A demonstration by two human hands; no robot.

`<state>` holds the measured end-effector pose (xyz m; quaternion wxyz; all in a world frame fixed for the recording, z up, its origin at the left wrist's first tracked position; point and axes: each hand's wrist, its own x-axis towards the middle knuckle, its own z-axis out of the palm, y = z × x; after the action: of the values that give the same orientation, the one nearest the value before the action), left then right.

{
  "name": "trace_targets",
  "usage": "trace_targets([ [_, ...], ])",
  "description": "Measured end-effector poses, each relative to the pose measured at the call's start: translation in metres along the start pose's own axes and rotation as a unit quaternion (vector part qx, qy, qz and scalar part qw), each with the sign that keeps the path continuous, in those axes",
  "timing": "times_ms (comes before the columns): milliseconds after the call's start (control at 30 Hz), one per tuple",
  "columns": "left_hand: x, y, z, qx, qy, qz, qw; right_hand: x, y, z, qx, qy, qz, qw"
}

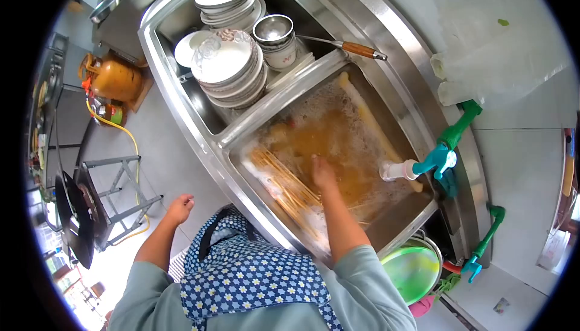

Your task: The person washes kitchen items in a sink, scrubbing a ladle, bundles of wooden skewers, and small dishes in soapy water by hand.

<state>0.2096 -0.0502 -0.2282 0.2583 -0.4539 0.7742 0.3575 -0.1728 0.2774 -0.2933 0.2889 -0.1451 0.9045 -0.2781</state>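
Observation:
My right hand point(323, 172) is partly sunk in the brown, foamy water point(356, 162) of the near sink basin; its fingertips are hidden below the surface. Beside it on the left, a bundle of wooden chopsticks point(284, 180) lies slanting in the suds. A long pale stick-like thing point(368, 116) rests along the basin's far side. My left hand point(181, 207) hangs in the air over the floor, left of the sink, with its fingers curled in and nothing seen in them.
Stacked plates point(225, 59), bowls point(275, 32) and a wooden-handled utensil point(359, 49) occupy the other basin. A teal tap point(438, 159) reaches over the water. A green basin point(412, 273) is at the right, a metal stand point(121, 195) and an orange gas cylinder point(118, 79) at the left.

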Motion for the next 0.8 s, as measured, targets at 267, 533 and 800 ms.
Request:
trace_targets([
  [267, -0.001, 0.026, -0.001, -0.022, 0.006, 0.016, 1.0, -0.078, -0.05, 0.032, 0.074, -0.221, 0.009, 0.972],
  [533, 0.002, 0.028, -0.004, -0.004, -0.012, 0.023, 1.0, -0.092, -0.056, 0.029, 0.01, -0.219, 0.006, 0.976],
  [800, 0.004, 0.022, -0.02, 0.0, 0.03, 0.017, 0.999, -0.005, -0.023, 0.101, 0.22, -0.164, -0.035, 0.961],
])
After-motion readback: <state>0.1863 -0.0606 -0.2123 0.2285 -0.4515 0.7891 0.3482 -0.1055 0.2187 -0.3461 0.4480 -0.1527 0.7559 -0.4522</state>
